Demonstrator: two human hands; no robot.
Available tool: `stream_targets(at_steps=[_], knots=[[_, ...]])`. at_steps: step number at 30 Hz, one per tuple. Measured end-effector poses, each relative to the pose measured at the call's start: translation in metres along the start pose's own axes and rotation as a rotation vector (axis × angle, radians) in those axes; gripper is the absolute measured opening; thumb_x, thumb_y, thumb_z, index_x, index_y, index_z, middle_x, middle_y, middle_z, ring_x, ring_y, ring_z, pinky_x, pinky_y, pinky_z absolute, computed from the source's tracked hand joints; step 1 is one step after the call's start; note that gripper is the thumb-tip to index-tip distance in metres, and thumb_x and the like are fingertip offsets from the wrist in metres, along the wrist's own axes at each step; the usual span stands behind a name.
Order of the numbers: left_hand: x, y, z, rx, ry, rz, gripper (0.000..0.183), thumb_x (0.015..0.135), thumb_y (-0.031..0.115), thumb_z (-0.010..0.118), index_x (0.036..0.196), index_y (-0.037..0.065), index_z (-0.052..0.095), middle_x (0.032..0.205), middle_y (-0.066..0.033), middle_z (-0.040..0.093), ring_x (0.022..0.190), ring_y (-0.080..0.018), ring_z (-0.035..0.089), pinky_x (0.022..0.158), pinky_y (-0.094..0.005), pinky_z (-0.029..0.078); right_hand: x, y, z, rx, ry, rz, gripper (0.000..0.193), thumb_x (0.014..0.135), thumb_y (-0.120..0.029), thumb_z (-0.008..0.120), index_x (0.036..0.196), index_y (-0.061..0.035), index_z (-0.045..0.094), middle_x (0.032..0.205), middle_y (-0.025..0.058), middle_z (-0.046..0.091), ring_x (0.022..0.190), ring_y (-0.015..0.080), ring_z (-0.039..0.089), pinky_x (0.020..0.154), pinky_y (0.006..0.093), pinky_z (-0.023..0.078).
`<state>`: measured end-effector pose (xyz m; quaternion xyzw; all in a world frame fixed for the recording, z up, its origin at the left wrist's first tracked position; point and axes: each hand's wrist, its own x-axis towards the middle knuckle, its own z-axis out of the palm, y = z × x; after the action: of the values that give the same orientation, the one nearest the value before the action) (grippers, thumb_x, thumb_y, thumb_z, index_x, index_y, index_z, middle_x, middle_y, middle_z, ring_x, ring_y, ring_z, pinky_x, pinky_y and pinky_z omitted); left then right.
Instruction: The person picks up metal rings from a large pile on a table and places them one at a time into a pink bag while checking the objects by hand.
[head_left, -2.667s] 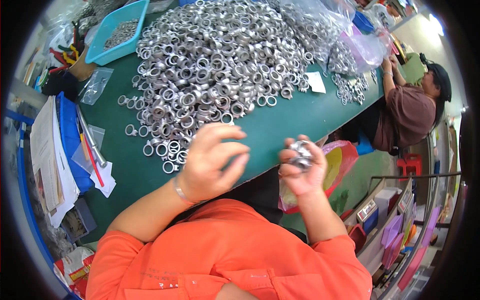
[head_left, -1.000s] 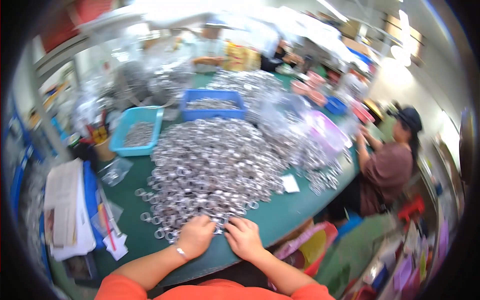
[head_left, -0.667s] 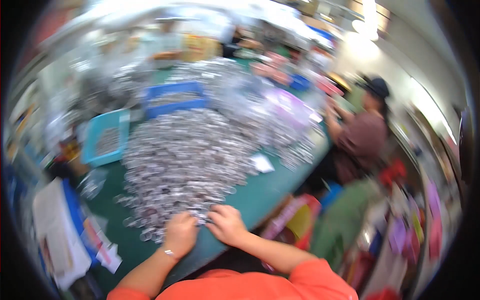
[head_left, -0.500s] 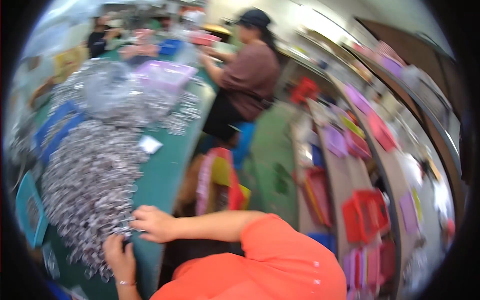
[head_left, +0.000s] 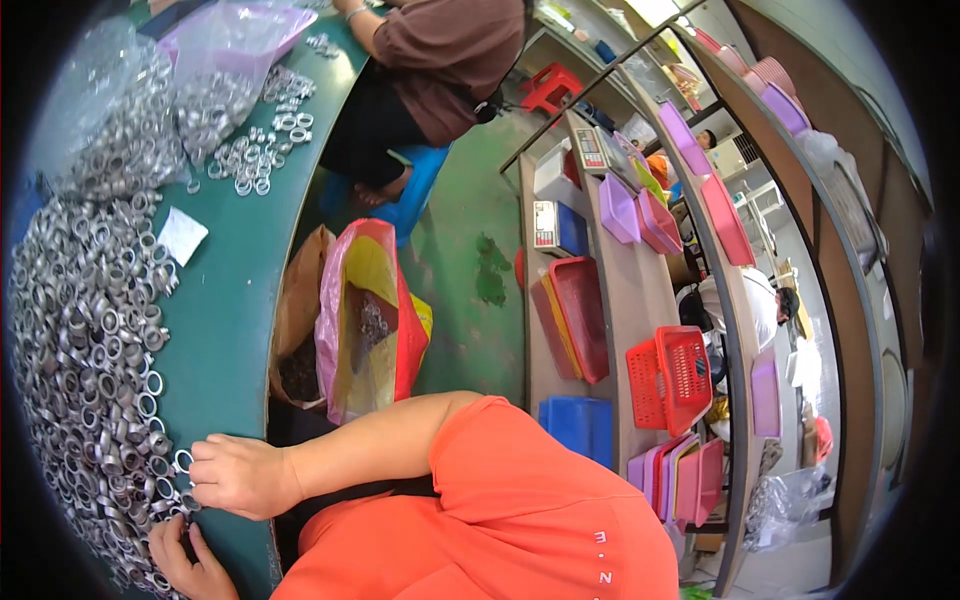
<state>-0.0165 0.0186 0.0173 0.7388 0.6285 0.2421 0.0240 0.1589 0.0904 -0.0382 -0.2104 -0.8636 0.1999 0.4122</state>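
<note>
A large heap of small grey metal rings (head_left: 95, 370), many with a little tab, covers the left of the green table (head_left: 225, 330). At the heap's near right edge, my right hand (head_left: 245, 477) has its fingers curled together. One metal ring (head_left: 182, 462) shows at its fingertips, but what lies inside the fingers is hidden. Just below it, my left hand (head_left: 190, 565) touches the rings, its thumb and fingers apart. A small white paper (head_left: 182, 236) lies beside the heap.
Farther along the table are a loose ring cluster (head_left: 250, 160), clear bags (head_left: 215, 105) and a purple tray (head_left: 295, 25). A co-worker (head_left: 450, 70) sits on a blue stool (head_left: 415, 195). A lined sack (head_left: 365, 320) stands beside the table; shelves (head_left: 645, 290) with baskets are at right.
The view has turned and sharpened, so the heap and both hands appear farther left. Both hands remain at the heap's edge. The co-worker appears higher in the picture.
</note>
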Motion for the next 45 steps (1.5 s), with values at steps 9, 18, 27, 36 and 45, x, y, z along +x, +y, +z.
stream_targets(at_steps=[9, 18, 27, 36, 45], knots=[[0.007, 0.004, -0.002, -0.03, -0.003, -0.019, 0.012, 0.077, 0.008, 0.065, 0.084, -0.001, 0.063, 0.082, -0.0149, 0.061, 0.076, -0.0306, 0.057, 0.071, -0.0377, 0.046, 0.0, 0.004, 0.002, -0.011, 0.028, -0.024, 0.015, 0.066, -0.013, 0.056, 0.078, -0.0041, 0.054, 0.073, 0.0045, 0.045, 0.071, 0.0221, 0.044, 0.058, 0.0316, 0.035], [0.002, 0.014, 0.007, -0.12, 0.052, -0.04, 0.012, 0.079, 0.007, 0.062, 0.087, -0.001, 0.064, 0.09, -0.0167, 0.061, 0.085, -0.0305, 0.058, 0.079, -0.0363, 0.046, -0.01, 0.004, -0.011, -0.077, 0.042, 0.045, 0.016, 0.065, -0.013, 0.059, 0.079, -0.006, 0.055, 0.075, 0.0056, 0.046, 0.073, 0.0239, 0.045, 0.066, 0.0335, 0.037], [-0.02, 0.0, -0.003, -0.82, 0.218, -0.446, 0.011, 0.077, -0.005, 0.059, 0.087, -0.001, 0.058, 0.092, -0.0063, 0.054, 0.083, -0.0134, 0.054, 0.072, -0.0231, 0.044, 0.008, 0.023, -0.018, 0.122, 0.053, 0.236, 0.017, 0.073, 0.001, 0.059, 0.091, -0.0005, 0.057, 0.083, 0.013, 0.055, 0.076, 0.0263, 0.056, 0.068, 0.0327, 0.046], [-0.052, 0.013, 0.008, -1.393, 0.022, -0.73, 0.013, 0.083, 0.003, 0.057, 0.095, -0.001, 0.056, 0.082, -0.0038, 0.058, 0.068, -0.0078, 0.056, 0.057, -0.0196, 0.047, 0.024, -0.012, -0.016, -0.056, -0.326, 0.162, 0.014, 0.071, -0.002, 0.065, 0.084, -0.003, 0.059, 0.076, 0.0102, 0.054, 0.073, 0.0287, 0.056, 0.063, 0.0333, 0.046], [-0.051, 0.019, 0.01, -1.516, -0.16, -0.71, 0.013, 0.084, 0.006, 0.059, 0.093, -0.002, 0.06, 0.084, -0.004, 0.06, 0.07, -0.009, 0.058, 0.06, -0.0207, 0.049, 0.003, -0.038, -0.026, 0.555, -0.375, 0.541, 0.01, 0.074, 0.002, 0.063, 0.082, -0.0002, 0.058, 0.076, 0.0082, 0.059, 0.068, 0.0174, 0.057, 0.059, 0.0258, 0.045]])
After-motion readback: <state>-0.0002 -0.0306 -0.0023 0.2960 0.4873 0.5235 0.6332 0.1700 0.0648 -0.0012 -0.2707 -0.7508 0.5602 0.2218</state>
